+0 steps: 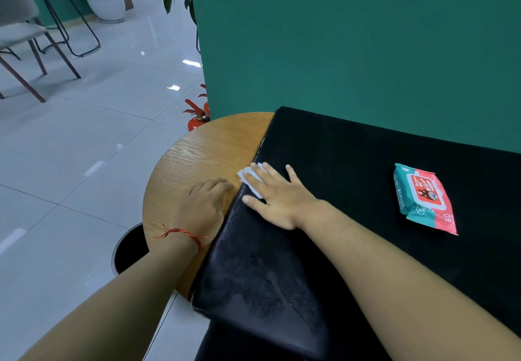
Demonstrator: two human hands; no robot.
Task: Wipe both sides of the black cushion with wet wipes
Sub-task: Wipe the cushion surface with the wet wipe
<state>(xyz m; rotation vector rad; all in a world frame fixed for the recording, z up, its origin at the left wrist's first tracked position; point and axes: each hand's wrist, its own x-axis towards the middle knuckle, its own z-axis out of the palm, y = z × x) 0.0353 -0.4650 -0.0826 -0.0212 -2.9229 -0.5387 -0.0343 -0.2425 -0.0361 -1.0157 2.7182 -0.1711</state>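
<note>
A large black cushion lies across a round wooden table, reaching from the table's middle to the right edge of the view. My right hand lies flat with straight fingers on the cushion's left edge and presses a white wet wipe against it. My left hand, with a red string at the wrist, has its fingers curled against the cushion's left side edge on the table. A teal and pink pack of wet wipes lies on the cushion to the right.
A green wall stands right behind the cushion. A round black bin sits on the tiled floor under the table's left rim. Red fire extinguishers stand by the wall corner. Chairs and a white vase are far left.
</note>
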